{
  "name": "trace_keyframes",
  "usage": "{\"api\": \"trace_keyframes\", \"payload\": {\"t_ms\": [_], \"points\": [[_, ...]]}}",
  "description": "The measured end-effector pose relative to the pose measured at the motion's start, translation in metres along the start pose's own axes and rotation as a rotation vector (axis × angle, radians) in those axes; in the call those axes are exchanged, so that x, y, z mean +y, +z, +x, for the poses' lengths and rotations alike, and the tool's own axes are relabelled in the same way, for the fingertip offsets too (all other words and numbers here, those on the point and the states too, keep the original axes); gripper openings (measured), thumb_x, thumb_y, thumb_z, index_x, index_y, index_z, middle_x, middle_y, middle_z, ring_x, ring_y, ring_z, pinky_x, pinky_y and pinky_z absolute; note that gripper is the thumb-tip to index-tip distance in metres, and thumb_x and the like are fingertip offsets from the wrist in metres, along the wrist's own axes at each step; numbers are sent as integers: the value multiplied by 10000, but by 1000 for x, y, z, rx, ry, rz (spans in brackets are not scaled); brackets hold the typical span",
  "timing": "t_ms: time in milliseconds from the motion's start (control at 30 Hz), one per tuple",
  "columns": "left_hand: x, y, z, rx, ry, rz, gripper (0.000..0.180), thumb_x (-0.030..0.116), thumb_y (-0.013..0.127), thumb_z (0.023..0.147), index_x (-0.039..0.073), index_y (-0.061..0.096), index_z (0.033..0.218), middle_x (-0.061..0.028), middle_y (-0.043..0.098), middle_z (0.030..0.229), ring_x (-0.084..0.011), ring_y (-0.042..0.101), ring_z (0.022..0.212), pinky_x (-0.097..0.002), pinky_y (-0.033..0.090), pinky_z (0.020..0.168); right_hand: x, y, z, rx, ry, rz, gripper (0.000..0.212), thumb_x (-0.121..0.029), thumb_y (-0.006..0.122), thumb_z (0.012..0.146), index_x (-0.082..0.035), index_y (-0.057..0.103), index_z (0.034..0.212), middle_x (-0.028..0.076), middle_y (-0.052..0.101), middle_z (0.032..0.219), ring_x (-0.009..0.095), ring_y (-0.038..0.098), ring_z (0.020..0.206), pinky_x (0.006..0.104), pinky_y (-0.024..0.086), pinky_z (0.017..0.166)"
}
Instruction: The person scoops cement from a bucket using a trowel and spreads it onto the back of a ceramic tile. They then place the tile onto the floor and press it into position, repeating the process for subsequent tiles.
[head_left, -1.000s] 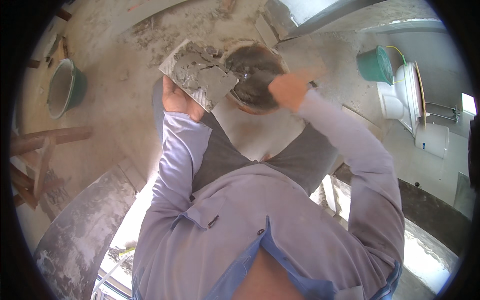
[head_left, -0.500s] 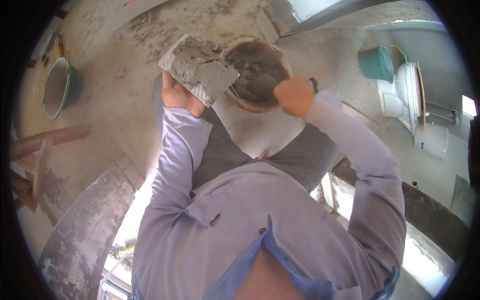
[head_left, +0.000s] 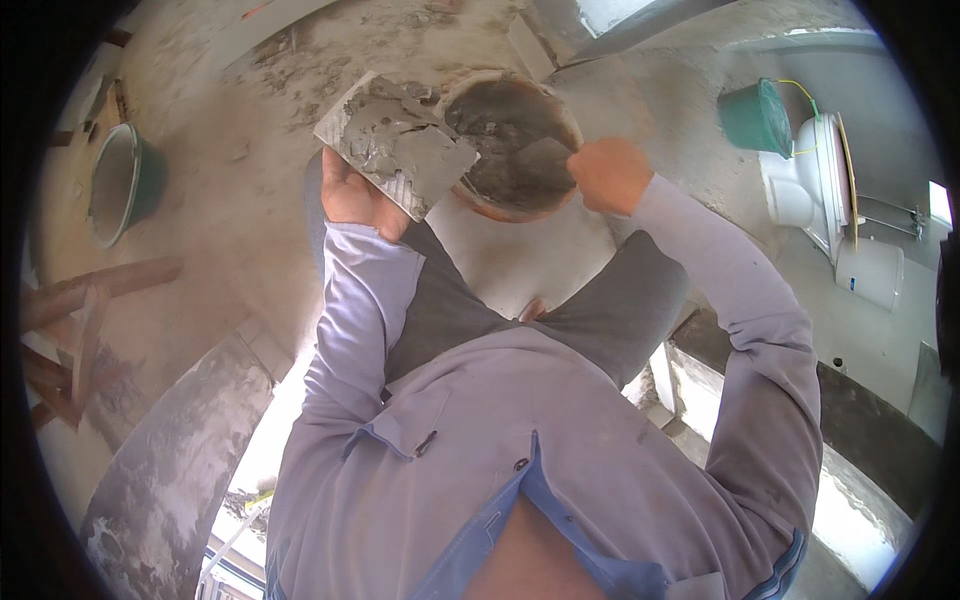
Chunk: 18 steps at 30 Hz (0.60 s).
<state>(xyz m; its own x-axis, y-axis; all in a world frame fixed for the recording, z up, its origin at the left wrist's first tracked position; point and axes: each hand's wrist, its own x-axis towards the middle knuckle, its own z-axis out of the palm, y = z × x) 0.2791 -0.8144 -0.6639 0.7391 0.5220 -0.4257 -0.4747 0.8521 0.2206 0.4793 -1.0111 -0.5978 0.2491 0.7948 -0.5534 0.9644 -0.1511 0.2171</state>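
My left hand point(head_left: 358, 203) grips the lower left edge of a rectangular tile point(head_left: 400, 192), holding it up tilted. Wet grey mortar point(head_left: 400, 135) covers most of the tile's top in an uneven layer. Just right of it stands a round basin point(head_left: 578, 120) with a pale, dirty rim, holding more dark mortar point(head_left: 495, 110). My right hand point(head_left: 610, 176) is closed in a fist at the basin's right rim. From it a trowel's grey blade point(head_left: 543, 165) reaches into the basin; the fingers hide its handle.
A green bucket point(head_left: 130, 185) stands at far left, above reddish wooden pieces point(head_left: 105, 285). At the right are another green bucket point(head_left: 755, 118), a white toilet point(head_left: 805, 190) and a white container point(head_left: 870, 272). Loose mortar or dirt point(head_left: 300, 75) is strewn across the floor beyond the tile.
My right hand has moved a little to the right, and more of the trowel blade shows in the basin. My left hand and the tile have hardly moved.
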Motion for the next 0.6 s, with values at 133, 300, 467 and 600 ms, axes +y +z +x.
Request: {"api": "trace_keyframes", "payload": {"t_ms": [133, 300, 467, 600], "points": [[-2, 6, -5, -25, 59, 24, 674, 515, 282, 997, 0, 333, 1430, -210, 382, 1456, -426, 378, 1319, -583, 314, 1090, 7, 7, -11, 60, -70, 100, 66, -67, 636, 676, -47, 694, 700, 144, 667, 710, 337, 668, 690, 430, 521, 572], [-5, 10, -7, 3, 37, 30, 661, 507, 289, 1001, 2, 342, 1424, -206, 386, 1454, -423, 378, 1319, -578, 312, 1092, 2, 11, 3, 31, -95, 110, 54, -79, 626, 683, -47, 669, 678, 168, 652, 705, 335, 669, 741, 427, 521, 603], [1, 3, -8, 25, 18, 27, 649, 504, 289, 1004, 8, 352, 1417, -201, 393, 1449, -424, 385, 1312, -571, 317, 1091, 32, 25, 7, 73, -177, 403, 68, -80, 576, 692, -20, 597, 668, 164, 602, 644, 344, 581, 608, 439, 445, 574], [-4, 7, -9, -17, 23, 77, 631, 487, 250, 1017, 13, 329, 1427, -197, 397, 1445, -419, 394, 1305, -570, 328, 1083, 64, 39, 0, -24, -171, 719, 138, -130, 581, 730, -1, 556, 689, 111, 512, 572, 252, 458, 509, 420, 371, 530]]}}
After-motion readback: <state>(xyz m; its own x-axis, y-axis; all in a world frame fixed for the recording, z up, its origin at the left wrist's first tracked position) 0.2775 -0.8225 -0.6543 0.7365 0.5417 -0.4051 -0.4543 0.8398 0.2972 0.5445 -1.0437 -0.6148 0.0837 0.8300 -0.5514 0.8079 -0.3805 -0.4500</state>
